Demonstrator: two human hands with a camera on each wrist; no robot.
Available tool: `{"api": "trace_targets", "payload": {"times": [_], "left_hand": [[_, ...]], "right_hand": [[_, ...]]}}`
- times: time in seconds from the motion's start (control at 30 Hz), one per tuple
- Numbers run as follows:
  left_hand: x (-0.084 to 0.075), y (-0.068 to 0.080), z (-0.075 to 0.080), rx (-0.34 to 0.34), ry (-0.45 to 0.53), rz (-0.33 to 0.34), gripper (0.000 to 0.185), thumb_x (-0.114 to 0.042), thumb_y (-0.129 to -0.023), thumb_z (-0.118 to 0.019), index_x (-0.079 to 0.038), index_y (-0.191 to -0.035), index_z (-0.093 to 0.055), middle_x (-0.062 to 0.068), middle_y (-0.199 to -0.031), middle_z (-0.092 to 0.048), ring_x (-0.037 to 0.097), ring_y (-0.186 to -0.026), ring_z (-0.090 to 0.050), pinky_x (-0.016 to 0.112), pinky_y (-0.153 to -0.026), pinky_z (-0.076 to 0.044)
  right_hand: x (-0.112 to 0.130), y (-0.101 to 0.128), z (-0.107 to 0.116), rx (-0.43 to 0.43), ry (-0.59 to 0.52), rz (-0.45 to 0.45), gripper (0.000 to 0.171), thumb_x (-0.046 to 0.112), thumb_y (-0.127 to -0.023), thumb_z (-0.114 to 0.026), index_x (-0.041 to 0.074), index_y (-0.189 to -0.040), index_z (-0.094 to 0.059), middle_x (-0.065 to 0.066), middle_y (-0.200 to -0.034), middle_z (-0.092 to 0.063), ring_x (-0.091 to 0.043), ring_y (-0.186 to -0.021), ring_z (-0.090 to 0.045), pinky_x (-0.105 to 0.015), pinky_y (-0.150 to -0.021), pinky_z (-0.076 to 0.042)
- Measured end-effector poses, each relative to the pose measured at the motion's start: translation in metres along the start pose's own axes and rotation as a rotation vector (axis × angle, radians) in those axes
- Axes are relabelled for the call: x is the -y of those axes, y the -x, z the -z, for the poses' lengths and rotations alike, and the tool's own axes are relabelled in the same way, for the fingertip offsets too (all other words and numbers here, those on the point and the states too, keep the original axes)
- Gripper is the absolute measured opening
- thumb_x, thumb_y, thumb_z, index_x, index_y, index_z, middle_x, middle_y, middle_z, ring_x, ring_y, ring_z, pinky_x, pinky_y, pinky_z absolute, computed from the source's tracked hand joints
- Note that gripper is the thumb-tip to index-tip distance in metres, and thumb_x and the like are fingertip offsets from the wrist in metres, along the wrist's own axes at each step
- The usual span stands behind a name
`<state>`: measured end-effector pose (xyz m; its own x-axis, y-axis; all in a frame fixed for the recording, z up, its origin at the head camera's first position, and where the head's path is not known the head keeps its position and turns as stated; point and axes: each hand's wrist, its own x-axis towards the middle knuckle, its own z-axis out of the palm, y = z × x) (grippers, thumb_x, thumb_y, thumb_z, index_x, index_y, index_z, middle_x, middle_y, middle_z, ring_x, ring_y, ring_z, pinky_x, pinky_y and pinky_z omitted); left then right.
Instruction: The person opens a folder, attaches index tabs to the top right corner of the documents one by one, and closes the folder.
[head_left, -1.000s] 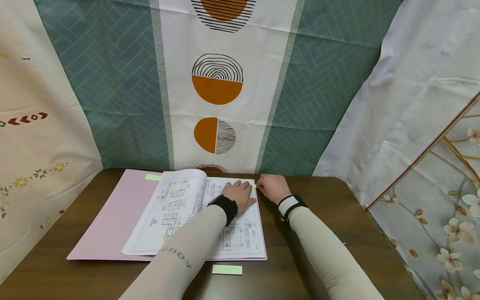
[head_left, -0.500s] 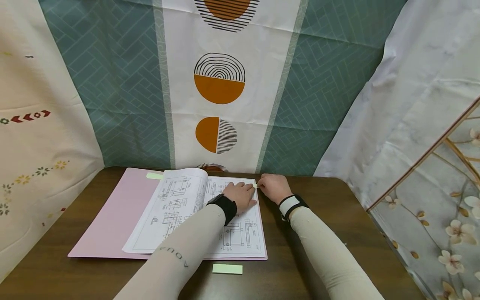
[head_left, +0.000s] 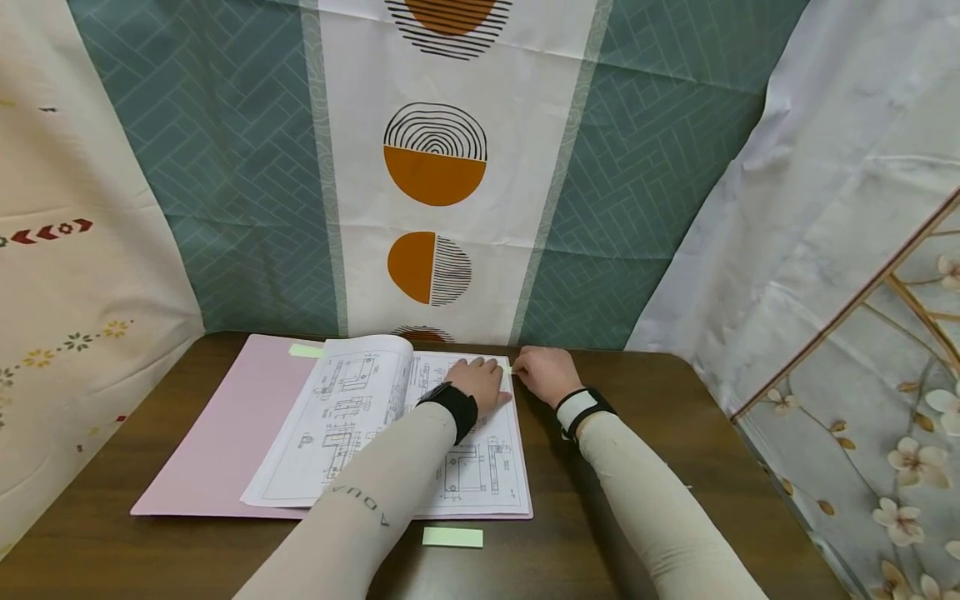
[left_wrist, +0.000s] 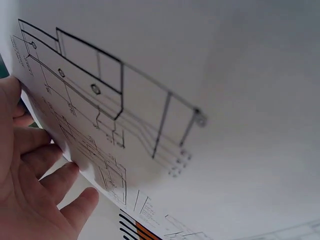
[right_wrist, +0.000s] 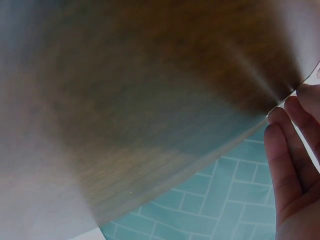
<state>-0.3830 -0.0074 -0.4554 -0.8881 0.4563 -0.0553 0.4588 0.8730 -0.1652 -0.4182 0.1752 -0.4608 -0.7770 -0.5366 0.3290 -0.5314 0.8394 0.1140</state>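
Nothing has visibly moved over the past second; both hands stay at the page's far right corner. On the brown table [head_left: 645, 433] lies an open pink folder [head_left: 217, 433] holding drawing sheets [head_left: 352, 433]. Its right page is pressed flat by the left hand [head_left: 480, 385], fingers spread. Just beside it, the right hand [head_left: 546, 375] pinches a small green sticky tab [head_left: 507, 369] at the page edge. A green note pad [head_left: 452, 537] lies near the front edge.
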Motion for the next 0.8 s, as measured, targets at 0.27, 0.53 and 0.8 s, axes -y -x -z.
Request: {"api": "trace_targets", "payload": {"times": [0.27, 0.53, 0.8], "left_hand": [[0.002, 0.002, -0.003, 0.002, -0.025, -0.076, 0.067, -0.058, -0.115, -0.047, -0.015, -0.166, -0.05, 0.002, -0.17, -0.049, 0.023, -0.158, -0.043, 0.047, -0.123, -0.042], [0.002, 0.005, -0.008, -0.029, -0.001, -0.083, 0.067, -0.059, -0.115, -0.048, -0.018, -0.168, -0.049, -0.001, -0.171, -0.048, 0.023, -0.157, -0.044, 0.049, -0.122, -0.043], [-0.003, 0.017, 0.006, -0.035, 0.019, 0.021, 0.068, -0.06, -0.114, -0.049, -0.013, -0.164, -0.053, 0.004, -0.167, -0.051, 0.027, -0.156, -0.045, 0.05, -0.119, -0.044]], "right_hand": [[-0.001, 0.0, -0.003, -0.019, -0.004, 0.003, 0.011, 0.009, -0.094, -0.087, 0.016, -0.101, -0.089, 0.002, -0.096, -0.078, -0.021, -0.087, -0.077, -0.044, -0.075, -0.063], [-0.003, 0.002, -0.004, -0.021, -0.008, -0.003, 0.011, 0.008, -0.095, -0.087, 0.017, -0.101, -0.089, 0.002, -0.094, -0.076, -0.021, -0.085, -0.077, -0.043, -0.075, -0.063], [-0.002, 0.001, -0.004, -0.013, 0.015, -0.004, 0.011, 0.01, -0.096, -0.086, 0.019, -0.102, -0.089, 0.003, -0.095, -0.076, -0.02, -0.086, -0.077, -0.042, -0.077, -0.063]]}}
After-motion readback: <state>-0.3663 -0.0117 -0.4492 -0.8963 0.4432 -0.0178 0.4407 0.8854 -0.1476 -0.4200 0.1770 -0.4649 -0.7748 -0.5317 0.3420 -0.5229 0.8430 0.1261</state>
